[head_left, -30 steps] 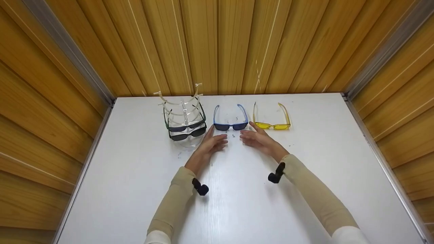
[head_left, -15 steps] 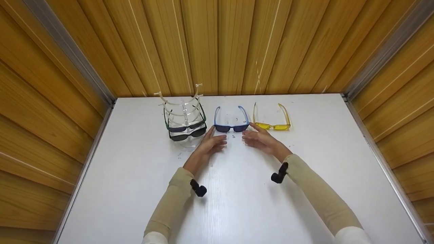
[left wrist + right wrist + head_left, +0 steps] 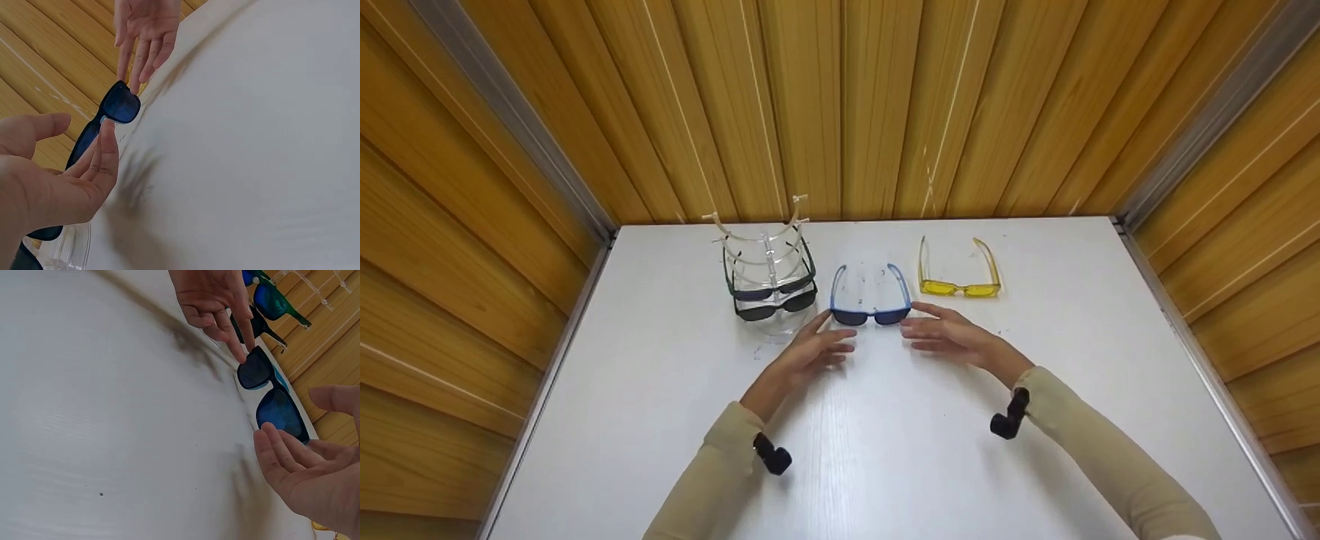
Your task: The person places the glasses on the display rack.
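Blue-armed sunglasses (image 3: 851, 318) with dark lenses lie between my two hands, arms unfolded and pointing away from me. My left hand (image 3: 799, 356) is at their left end, its fingertips by the hinge. At the right end, the index finger of my right hand (image 3: 960, 339) touches the frame corner. Both wrist views show the fingers mostly extended, with the left thumb (image 3: 52, 125) and right thumb (image 3: 332, 398) held off the frame. Whether the frame rests on the table or sits slightly above it, I cannot tell.
Left of the hands stands a clear tiered glasses stand (image 3: 770, 259). It bears green-armed sunglasses (image 3: 754, 294) above black sunglasses (image 3: 757, 312). Yellow glasses (image 3: 960, 289) lie unfolded at the right on the white table (image 3: 885, 450). A wood-look wall (image 3: 877, 112) rises behind.
Both hands and the blue sunglasses between them have come toward me, away from the back edge. The yellow glasses and stand keep their places; the head view has tilted slightly.
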The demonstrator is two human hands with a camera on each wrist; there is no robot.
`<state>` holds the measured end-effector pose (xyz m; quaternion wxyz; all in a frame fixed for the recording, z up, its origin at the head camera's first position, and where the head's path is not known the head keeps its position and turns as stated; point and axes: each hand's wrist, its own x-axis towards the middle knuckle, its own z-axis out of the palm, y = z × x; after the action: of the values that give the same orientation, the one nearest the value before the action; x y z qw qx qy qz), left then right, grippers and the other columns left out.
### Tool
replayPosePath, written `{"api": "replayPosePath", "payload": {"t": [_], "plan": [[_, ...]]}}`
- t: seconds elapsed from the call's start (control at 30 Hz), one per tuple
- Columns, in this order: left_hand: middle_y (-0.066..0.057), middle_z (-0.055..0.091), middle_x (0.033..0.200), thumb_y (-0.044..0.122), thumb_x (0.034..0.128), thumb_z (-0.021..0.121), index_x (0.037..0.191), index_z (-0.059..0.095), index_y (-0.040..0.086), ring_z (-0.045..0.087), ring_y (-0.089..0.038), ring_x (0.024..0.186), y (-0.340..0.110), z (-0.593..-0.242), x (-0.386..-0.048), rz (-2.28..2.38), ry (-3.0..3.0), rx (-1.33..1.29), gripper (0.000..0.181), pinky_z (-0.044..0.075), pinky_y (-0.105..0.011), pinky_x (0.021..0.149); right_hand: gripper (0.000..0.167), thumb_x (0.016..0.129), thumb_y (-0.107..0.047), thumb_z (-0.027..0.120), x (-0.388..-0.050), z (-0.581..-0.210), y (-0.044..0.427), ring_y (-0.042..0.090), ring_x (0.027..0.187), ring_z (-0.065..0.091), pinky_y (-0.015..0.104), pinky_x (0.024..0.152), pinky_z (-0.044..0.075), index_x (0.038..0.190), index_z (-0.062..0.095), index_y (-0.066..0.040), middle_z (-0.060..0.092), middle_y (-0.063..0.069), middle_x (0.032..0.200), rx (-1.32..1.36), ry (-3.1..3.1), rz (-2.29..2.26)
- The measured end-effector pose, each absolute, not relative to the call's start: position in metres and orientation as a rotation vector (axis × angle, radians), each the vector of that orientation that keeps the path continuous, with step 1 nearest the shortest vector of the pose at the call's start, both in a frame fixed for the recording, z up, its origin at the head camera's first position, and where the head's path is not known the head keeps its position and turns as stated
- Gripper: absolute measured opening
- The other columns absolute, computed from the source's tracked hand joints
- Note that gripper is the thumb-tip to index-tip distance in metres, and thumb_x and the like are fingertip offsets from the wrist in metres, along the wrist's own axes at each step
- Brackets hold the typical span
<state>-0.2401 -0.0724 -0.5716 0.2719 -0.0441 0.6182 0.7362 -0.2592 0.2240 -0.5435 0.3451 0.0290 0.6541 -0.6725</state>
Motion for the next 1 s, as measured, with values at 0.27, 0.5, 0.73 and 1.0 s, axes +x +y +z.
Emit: {"api": "replayPosePath", "payload": {"t": [0.27,0.5,0.73,1.0], "plan": [[-0.013,0.068,0.136,0.019,0.1028,0.059,0.164,0.007,0.008,0.072,-0.017,0.107,-0.084,-0.569,-0.211,1.917,1.619,-0.057,0.081,0.057,-0.031,0.091,0.070,0.107,-0.017,0.052,-0.234,-0.538,0.234,0.033,0.145,0.048,0.048,0.124,0.037,0.164,0.012,-0.007,0.034,0.025,0.162,-0.065,1.663,-1.670],[-0.013,0.068,0.136,0.020,0.1025,0.059,0.163,0.006,0.004,0.071,-0.023,0.115,-0.091,-0.569,-0.190,1.859,1.607,0.024,0.083,0.057,-0.034,0.098,0.074,0.105,-0.012,0.054,-0.212,-0.540,0.241,0.035,0.144,0.048,0.048,0.123,0.038,0.163,0.010,-0.004,0.036,0.026,0.161,-0.095,1.637,-1.609],[-0.012,0.069,0.136,0.021,0.1026,0.059,0.163,0.006,0.002,0.072,-0.018,0.111,-0.096,-0.569,-0.180,1.829,1.607,0.066,0.082,0.057,-0.034,0.099,0.075,0.103,-0.013,0.058,-0.202,-0.541,0.246,0.032,0.142,0.051,0.046,0.121,0.041,0.163,0.013,-0.005,0.040,0.026,0.159,-0.076,1.624,-1.589],[-0.019,0.070,0.130,0.016,0.1029,0.057,0.155,0.035,-0.001,0.073,-0.012,0.095,-0.109,-0.575,-0.190,1.836,1.675,0.002,0.059,0.060,-0.028,0.085,0.073,0.104,-0.015,0.057,-0.208,-0.546,0.255,0.033,0.142,0.051,0.044,0.121,0.041,0.163,0.016,-0.006,0.040,0.026,0.159,-0.043,1.651,-1.578]]}}
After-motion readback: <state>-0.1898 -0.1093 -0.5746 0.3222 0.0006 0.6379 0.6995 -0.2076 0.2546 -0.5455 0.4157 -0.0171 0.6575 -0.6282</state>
